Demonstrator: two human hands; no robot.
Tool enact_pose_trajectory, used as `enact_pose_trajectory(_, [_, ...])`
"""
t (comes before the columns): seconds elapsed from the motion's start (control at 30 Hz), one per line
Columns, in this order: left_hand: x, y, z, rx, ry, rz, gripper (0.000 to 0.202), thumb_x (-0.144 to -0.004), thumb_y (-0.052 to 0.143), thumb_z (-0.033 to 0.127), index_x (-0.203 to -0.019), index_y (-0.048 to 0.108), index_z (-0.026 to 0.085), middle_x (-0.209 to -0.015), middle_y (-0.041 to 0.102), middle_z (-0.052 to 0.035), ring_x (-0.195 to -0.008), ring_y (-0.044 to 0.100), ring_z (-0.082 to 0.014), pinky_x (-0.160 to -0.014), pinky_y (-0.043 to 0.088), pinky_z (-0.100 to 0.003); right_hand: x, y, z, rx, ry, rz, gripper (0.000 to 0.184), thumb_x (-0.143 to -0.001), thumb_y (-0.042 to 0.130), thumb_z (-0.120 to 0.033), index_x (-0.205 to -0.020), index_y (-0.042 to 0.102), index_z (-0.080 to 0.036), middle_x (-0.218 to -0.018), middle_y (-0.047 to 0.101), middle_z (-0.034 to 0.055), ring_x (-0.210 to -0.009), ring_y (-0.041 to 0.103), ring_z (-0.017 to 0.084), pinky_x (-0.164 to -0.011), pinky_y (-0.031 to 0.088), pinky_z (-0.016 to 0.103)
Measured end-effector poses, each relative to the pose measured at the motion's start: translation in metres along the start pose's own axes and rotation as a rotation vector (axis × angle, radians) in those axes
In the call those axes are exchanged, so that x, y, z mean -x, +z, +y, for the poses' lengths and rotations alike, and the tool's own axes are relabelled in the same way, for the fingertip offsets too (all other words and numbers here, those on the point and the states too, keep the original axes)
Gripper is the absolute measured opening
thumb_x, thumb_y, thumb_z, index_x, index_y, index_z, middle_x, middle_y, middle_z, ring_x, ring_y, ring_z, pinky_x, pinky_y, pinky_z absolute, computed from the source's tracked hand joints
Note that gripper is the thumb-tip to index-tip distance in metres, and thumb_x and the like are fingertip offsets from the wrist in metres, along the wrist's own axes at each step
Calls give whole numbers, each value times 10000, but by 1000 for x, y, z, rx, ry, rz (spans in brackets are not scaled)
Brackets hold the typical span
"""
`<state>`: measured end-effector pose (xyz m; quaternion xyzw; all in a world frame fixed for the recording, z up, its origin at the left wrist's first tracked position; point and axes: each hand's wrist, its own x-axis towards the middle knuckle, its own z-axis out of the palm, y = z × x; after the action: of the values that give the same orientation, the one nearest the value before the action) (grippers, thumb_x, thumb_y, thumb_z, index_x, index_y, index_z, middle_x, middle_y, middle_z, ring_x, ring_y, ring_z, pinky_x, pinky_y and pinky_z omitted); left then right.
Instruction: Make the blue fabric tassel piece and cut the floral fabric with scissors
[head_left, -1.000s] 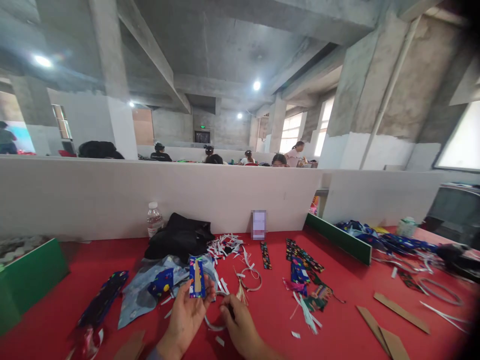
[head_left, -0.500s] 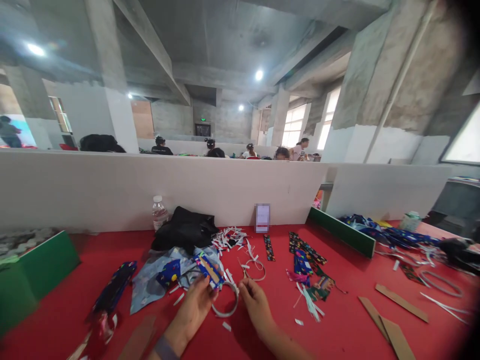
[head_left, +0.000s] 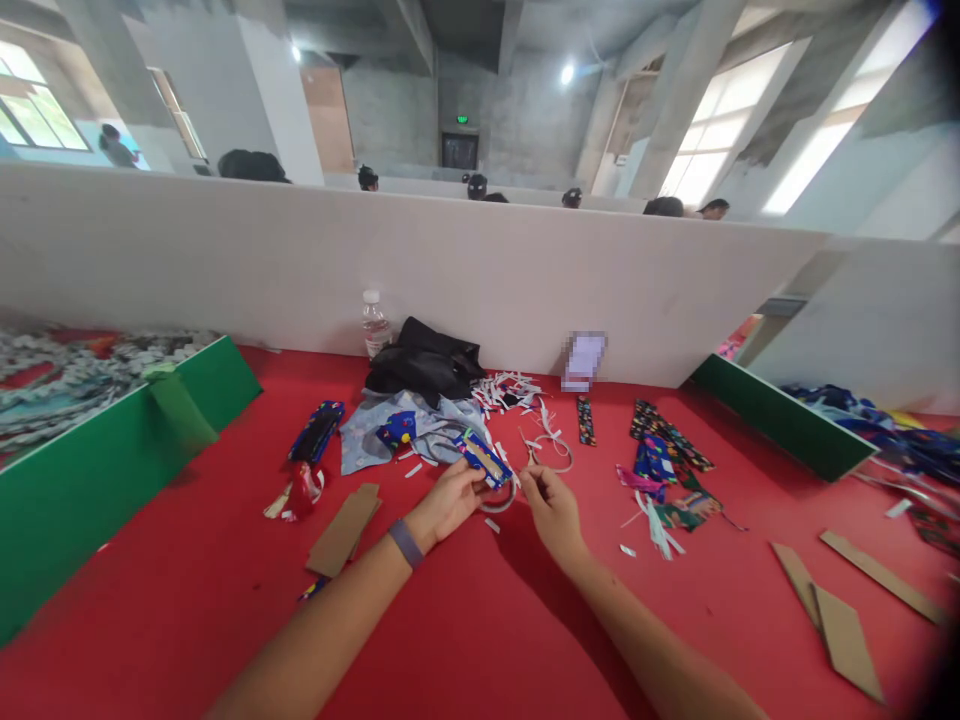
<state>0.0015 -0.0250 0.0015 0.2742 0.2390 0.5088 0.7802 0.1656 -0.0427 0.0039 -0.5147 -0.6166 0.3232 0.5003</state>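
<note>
My left hand (head_left: 452, 498), with a grey band on its wrist, grips a blue patterned fabric piece (head_left: 480, 450) with a tan, cardboard-like strip along its face. Just to the right, my right hand (head_left: 553, 510) is closed in a pinch; whatever is between its fingertips is too small to make out. A pale ring-shaped band (head_left: 501, 505) shows below the fabric piece, partly hidden by it. Beyond both hands lie white strip scraps (head_left: 510, 390) and a light blue cloth (head_left: 361, 432) with a blue patterned piece (head_left: 397, 430) on it.
A black cloth bundle (head_left: 420, 365) and a clear bottle (head_left: 375, 325) stand by the white partition (head_left: 300, 240), with a blurred phone (head_left: 583, 360) farther right. Green dividers (head_left: 780, 415) flank the red table. Cardboard pieces (head_left: 345, 530) and patterned fabric scraps (head_left: 656, 460) lie to either side.
The view has tilted down and shifted left, showing more table and forearms. The left hand still holds the fabric piece, and the right hand stays pinched beside it.
</note>
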Motion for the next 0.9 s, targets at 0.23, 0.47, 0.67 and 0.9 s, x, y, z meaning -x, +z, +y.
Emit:
enact_pose_trajectory(0.23, [3, 3, -6, -40, -23, 5, 224, -728, 623, 91, -941, 573, 141, -876, 659, -53, -813, 636, -167, -845, 475, -339, -1, 0, -2, -56, 31, -21, 311, -829, 495, -458, -817, 590, -162, -670, 564, -5, -592, 479, 119, -563, 389, 223])
enact_pose_trajectory(0.47, [5, 10, -12, -42, -73, 29, 212, -709, 644, 82, -907, 583, 129, -931, 670, -94, -848, 653, -192, -819, 487, -317, -5, -5, -15, -248, 147, -36, 271, -808, 537, -448, -811, 571, -179, -561, 453, -56, -477, 377, 82, -453, 316, 201])
enact_pose_trajectory(0.67, [7, 15, -14, -53, -108, 29, 273, -679, 648, 42, -931, 591, 130, -947, 677, -95, -848, 662, -189, -808, 488, -290, -8, -6, -19, -142, 113, -19, 285, -802, 542, -448, -821, 589, -167, -606, 537, -22, -519, 461, 100, -483, 375, 211])
enact_pose_trajectory(0.9, [5, 11, -17, -19, -131, -24, 308, -667, 671, 58, -947, 574, 143, -936, 680, -79, -861, 664, -207, -830, 498, -340, -6, -5, -24, 7, 36, -74, 284, -816, 521, -424, -842, 621, -158, -673, 613, 14, -596, 540, 132, -570, 437, 236])
